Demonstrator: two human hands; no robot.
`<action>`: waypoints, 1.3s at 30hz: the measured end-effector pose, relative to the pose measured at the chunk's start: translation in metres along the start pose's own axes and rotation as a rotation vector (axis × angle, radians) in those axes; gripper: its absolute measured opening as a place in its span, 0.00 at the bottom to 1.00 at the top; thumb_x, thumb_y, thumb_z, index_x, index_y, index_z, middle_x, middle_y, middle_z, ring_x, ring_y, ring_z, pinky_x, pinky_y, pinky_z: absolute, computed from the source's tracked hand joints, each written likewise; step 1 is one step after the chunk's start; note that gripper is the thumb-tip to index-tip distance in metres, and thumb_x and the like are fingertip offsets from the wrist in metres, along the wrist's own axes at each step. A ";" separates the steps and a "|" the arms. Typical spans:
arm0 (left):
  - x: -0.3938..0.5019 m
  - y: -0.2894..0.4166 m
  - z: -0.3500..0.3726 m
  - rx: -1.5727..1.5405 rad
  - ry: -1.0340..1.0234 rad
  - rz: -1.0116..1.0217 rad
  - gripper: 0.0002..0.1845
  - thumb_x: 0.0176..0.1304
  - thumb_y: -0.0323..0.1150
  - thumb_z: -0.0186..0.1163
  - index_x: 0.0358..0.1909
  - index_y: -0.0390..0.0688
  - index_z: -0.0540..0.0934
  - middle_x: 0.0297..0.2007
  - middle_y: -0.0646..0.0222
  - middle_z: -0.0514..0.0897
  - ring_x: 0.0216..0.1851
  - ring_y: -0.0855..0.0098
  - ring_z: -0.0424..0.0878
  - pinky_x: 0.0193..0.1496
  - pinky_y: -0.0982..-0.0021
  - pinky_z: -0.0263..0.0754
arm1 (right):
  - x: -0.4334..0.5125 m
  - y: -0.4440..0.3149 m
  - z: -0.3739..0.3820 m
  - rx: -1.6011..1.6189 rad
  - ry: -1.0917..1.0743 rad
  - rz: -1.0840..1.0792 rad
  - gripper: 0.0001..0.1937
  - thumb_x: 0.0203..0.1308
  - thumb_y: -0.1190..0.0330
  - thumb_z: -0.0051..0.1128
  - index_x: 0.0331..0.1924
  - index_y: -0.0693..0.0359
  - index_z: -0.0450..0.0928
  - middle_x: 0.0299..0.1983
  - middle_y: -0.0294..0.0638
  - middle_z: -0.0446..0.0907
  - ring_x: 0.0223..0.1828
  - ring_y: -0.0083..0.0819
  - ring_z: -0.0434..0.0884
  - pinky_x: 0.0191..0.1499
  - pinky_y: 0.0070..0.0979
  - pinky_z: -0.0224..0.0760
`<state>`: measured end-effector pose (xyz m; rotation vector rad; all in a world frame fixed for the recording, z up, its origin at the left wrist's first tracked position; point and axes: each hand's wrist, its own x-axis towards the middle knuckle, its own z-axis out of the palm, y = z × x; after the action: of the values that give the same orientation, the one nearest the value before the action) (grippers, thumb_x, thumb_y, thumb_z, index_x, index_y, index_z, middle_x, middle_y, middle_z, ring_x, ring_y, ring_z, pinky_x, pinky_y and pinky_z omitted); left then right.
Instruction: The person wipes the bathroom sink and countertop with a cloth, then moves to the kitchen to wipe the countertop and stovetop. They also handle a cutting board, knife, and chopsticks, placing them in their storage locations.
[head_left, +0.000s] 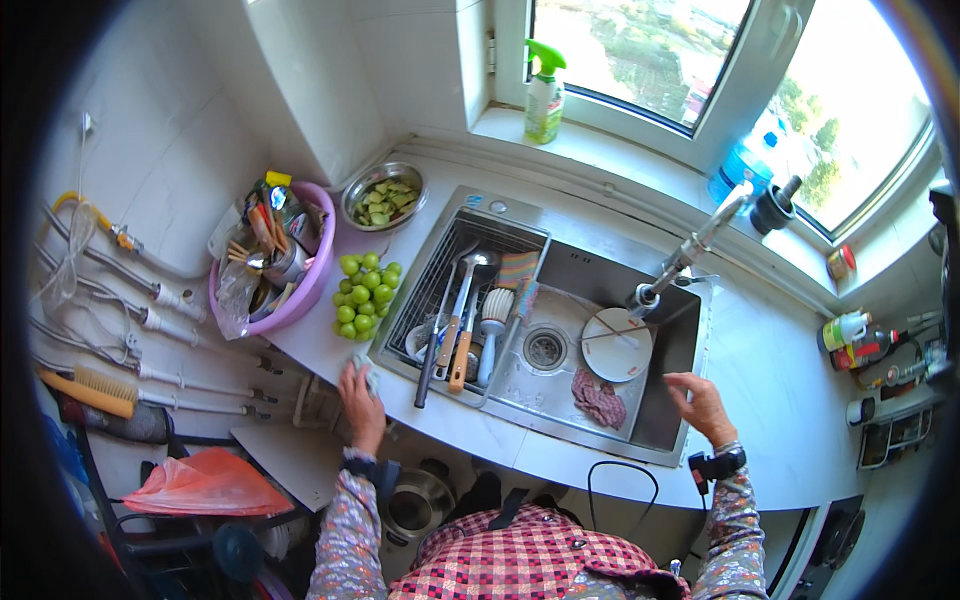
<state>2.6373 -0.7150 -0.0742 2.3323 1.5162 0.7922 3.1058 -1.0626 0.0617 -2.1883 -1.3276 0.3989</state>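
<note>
My left hand (361, 407) holds a small grey-green cloth (365, 370) against the counter's front edge, just below a bunch of green grapes (365, 295). At the sink's right rim, my right hand (701, 409) hovers with fingers apart and nothing in it. Between both hands lies the stainless steel sink (559, 442). Its basin contains a white plate (617, 346) with chopsticks (604, 334) across it, and a crumpled red patterned cloth (598, 398). A wire rack (450, 225) on the left side carries ladles (459, 304) with wooden handles and a white-bristled brush (493, 330).
A pink tub (324, 281) full of utensils and a metal bowl of green peelings (385, 196) stand at the left. The faucet (686, 251) leans over the basin. A green spray bottle (544, 97) and a blue water jug (742, 169) are on the windowsill. Bottles (844, 331) line the right.
</note>
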 end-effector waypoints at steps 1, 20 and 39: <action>-0.016 0.014 0.001 -0.027 -0.009 0.026 0.25 0.54 0.20 0.55 0.57 0.42 0.74 0.66 0.50 0.67 0.69 0.46 0.59 0.72 0.51 0.52 | -0.015 0.021 -0.009 -0.022 0.064 0.045 0.10 0.59 0.75 0.59 0.44 0.64 0.83 0.42 0.49 0.85 0.43 0.44 0.85 0.46 0.32 0.78; 0.012 0.150 -0.016 -0.776 -0.053 -0.061 0.17 0.67 0.22 0.56 0.57 0.37 0.76 0.53 0.65 0.80 0.55 0.71 0.76 0.61 0.71 0.68 | -0.120 0.175 -0.029 -0.368 0.049 0.625 0.32 0.50 0.63 0.70 0.57 0.70 0.70 0.59 0.55 0.70 0.60 0.51 0.72 0.61 0.40 0.69; 0.350 0.216 0.246 -0.085 -0.122 0.184 0.13 0.56 0.25 0.57 0.45 0.36 0.78 0.46 0.49 0.80 0.51 0.46 0.76 0.55 0.51 0.70 | -0.116 0.188 -0.022 -0.305 -0.180 0.710 0.47 0.51 0.64 0.70 0.67 0.83 0.52 0.70 0.74 0.49 0.74 0.65 0.49 0.75 0.43 0.47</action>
<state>3.0506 -0.4717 -0.0653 2.4325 1.2083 0.7257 3.1983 -1.2397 -0.0343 -2.9116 -0.6741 0.7028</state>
